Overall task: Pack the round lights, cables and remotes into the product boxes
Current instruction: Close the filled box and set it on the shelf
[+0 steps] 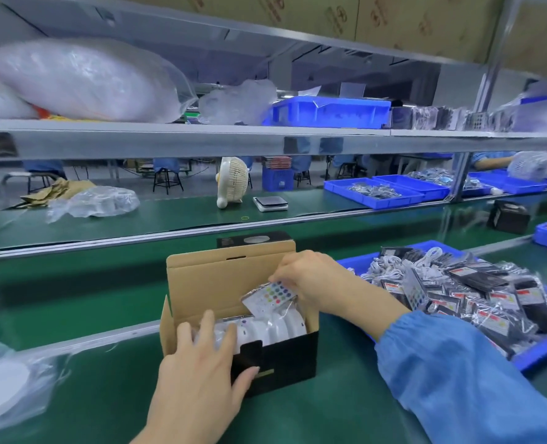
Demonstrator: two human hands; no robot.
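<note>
Remote (270, 298), a flat white bagged card with coloured buttons, sits tilted over the right end of the open product box (275, 357), its long axis running left to right. Right hand (310, 280) pinches its far right edge from above, so the slot lies straight below those fingers. Round lights (265, 330) stand on edge inside. Left hand (201, 363) rests flat, fingers relaxed, on the lights at the box's left end. Blue tray (535, 354) of bagged parts sits right on the tabletop.

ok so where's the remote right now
In the head view, the remote sits centre frame, pinched by the right hand over the open box, just above the round lights.
</note>
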